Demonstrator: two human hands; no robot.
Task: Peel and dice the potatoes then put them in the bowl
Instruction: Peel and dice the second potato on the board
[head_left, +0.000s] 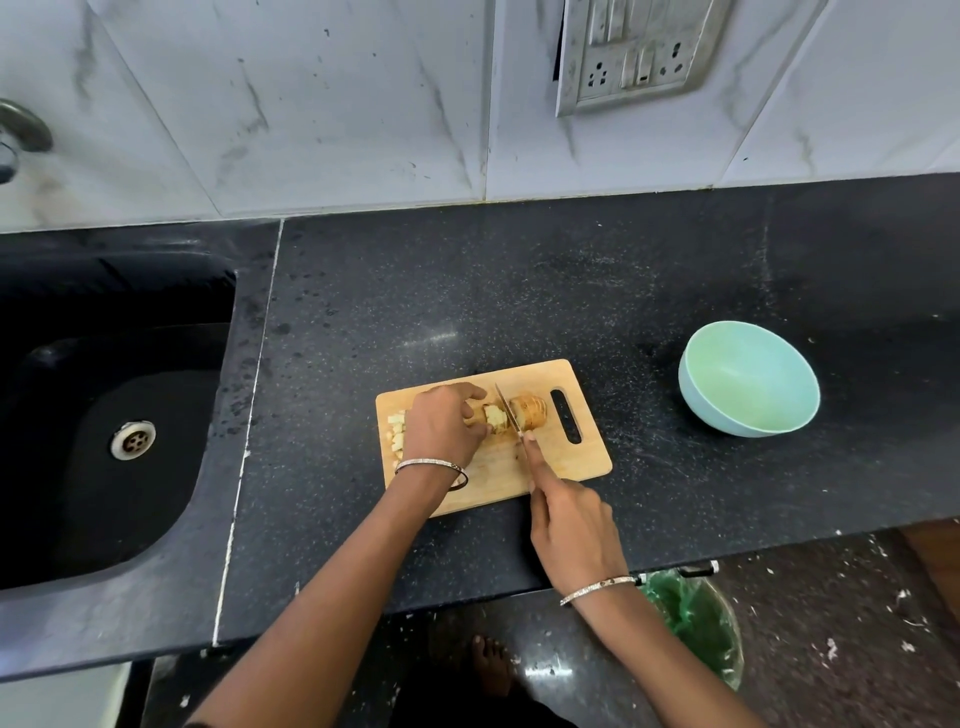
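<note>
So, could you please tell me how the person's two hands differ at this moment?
The left hand grips the potato on the board; the right hand grips the knife. The left hand's fingers curl; the right hand's forefinger lies straight along the blade. Both wear a bangle.

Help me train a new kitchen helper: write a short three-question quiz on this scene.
1. True or false: the diced pieces are already in the bowl.
2. Which of the hands grips the knife? A) left B) right C) neither
3. Fill in: the left hand steadies the potato on the ____.

Key: 1 false, they lie on the board and the bowl is empty. 2 B, the right hand. 3 cutting board.
</note>
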